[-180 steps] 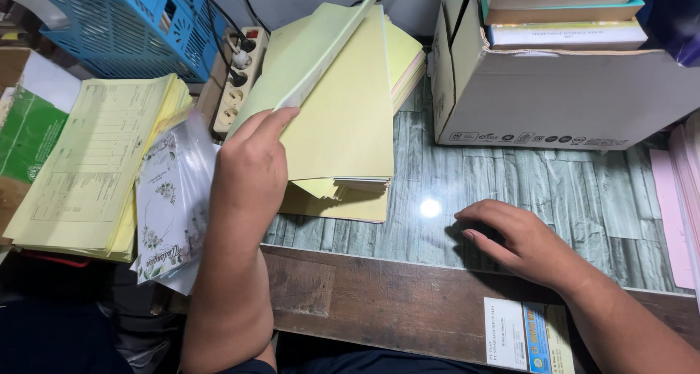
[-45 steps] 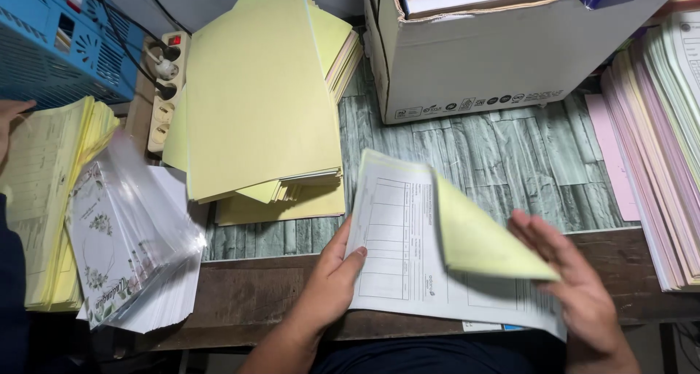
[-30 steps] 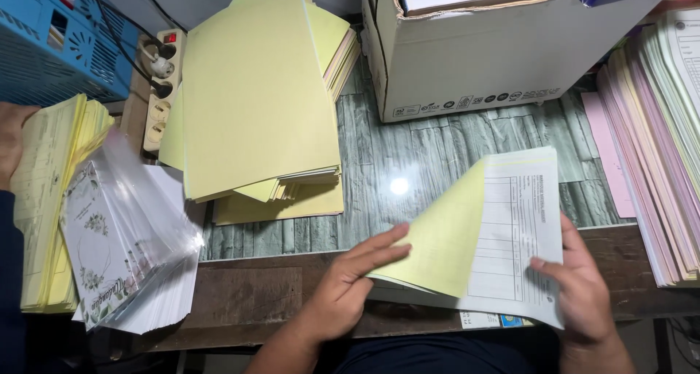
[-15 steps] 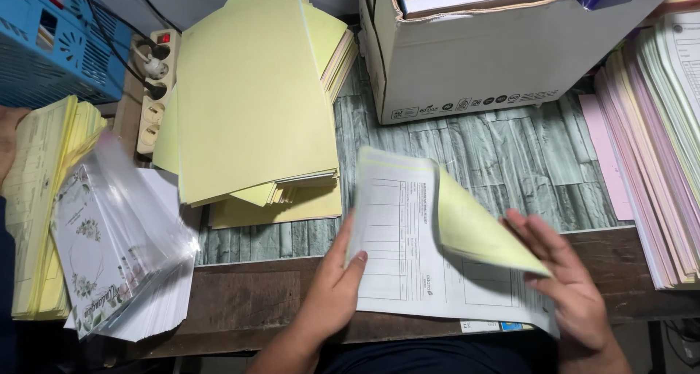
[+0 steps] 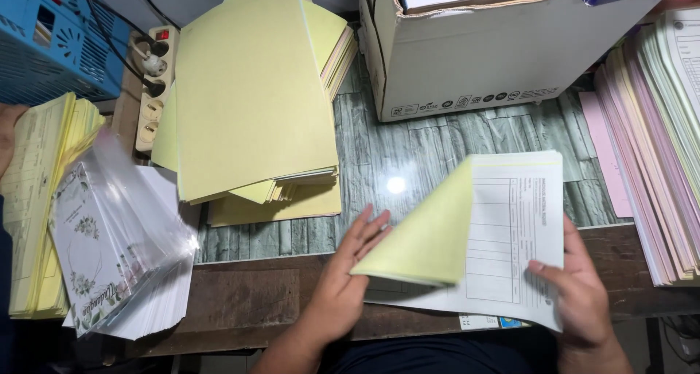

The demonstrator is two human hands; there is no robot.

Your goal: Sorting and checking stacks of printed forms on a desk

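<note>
A set of printed forms [image 5: 514,235], white on top, lies on the desk in front of me. Its yellow carbon sheet [image 5: 426,239] is folded over to the left. My left hand [image 5: 348,272] holds the lifted yellow sheet from below, fingers spread under its edge. Pinching the lower right corner of the white form is my right hand [image 5: 580,286], thumb on top. A thick stack of yellow sheets [image 5: 251,97] lies further back to the left.
A cardboard box [image 5: 503,53] stands at the back right. Stacks of pink and white forms [image 5: 656,141] fill the right edge. Clear-wrapped floral cards [image 5: 109,250], a yellow form pile [image 5: 36,192], a power strip [image 5: 149,90] and a blue basket [image 5: 51,39] are on the left.
The yellow sheet, half a second ago folded to the right over the white form, is now turned over to the left. My left hand has moved right beneath it.
</note>
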